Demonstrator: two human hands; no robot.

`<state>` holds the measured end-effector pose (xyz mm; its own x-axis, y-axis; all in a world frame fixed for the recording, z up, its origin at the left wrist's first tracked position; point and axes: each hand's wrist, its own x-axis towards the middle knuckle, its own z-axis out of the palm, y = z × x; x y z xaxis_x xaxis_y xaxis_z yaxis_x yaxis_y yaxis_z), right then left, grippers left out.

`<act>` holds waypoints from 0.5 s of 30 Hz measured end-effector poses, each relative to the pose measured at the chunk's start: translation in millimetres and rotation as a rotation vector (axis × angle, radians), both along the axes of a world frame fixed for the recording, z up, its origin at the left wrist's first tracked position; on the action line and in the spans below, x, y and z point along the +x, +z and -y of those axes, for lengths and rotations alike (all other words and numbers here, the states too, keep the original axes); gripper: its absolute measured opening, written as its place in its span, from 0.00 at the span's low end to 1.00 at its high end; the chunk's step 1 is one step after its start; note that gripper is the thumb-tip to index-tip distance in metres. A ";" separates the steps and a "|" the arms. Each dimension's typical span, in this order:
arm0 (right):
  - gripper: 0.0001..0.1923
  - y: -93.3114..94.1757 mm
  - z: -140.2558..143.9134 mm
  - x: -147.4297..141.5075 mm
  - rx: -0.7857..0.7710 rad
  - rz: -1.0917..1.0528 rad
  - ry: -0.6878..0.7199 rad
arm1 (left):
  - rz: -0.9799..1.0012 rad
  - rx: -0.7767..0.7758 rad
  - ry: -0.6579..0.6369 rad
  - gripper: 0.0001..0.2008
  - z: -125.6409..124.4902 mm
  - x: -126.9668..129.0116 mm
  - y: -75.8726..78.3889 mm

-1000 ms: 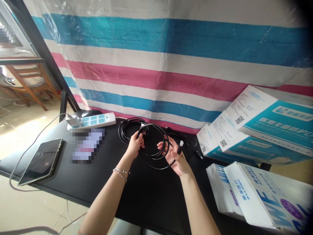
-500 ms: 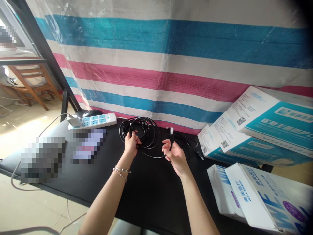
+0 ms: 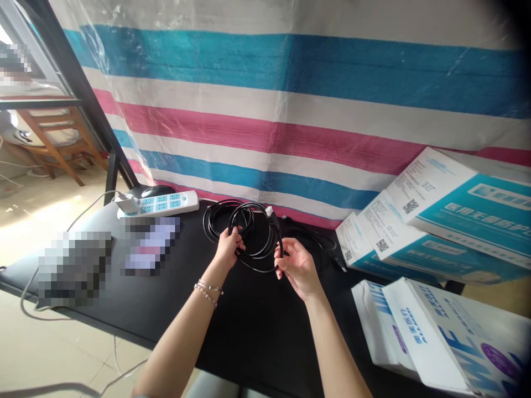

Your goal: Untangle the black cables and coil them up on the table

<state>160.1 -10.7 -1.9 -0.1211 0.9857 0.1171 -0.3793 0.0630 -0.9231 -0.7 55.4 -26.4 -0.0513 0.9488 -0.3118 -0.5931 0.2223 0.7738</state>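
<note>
A black cable (image 3: 254,255) lies in loops over the black table, between my two hands. My left hand (image 3: 229,246) is closed around the left side of one raised loop. With thumb and fingers, my right hand (image 3: 296,264) pinches the cable just below its end. That end carries a black connector (image 3: 272,216) with a whitish tip, pointing up and to the left, close to the raised loop. More coils rest on the table behind my left hand. Another black cable (image 3: 312,235) lies behind my right hand, partly hidden by it.
A white power strip (image 3: 166,204) with a plugged-in adapter and a dark mouse (image 3: 157,190) sit at the back left. Blurred items lie on the left of the table (image 3: 249,326). Stacked boxes (image 3: 435,243) line the right side. A striped sheet (image 3: 265,132) hangs behind.
My right hand has tilted the connector end leftward, toward the coil. My left hand has shifted slightly right, lifting a loop of the cable.
</note>
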 end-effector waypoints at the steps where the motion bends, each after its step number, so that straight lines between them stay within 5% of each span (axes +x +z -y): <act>1: 0.21 0.4 0.1 -0.3 0.000 -0.005 -0.022 | 0.007 -0.001 -0.022 0.11 0.7 1.1 0.0; 7: 0.27 -0.3 -1.5 1.4 0.021 0.023 -0.112 | 0.018 0.052 -0.138 0.13 6.8 9.5 1.1; 15: 0.19 -0.6 5.8 1.0 0.020 -0.045 0.337 | 0.007 0.169 -0.323 0.15 11.3 14.1 -3.2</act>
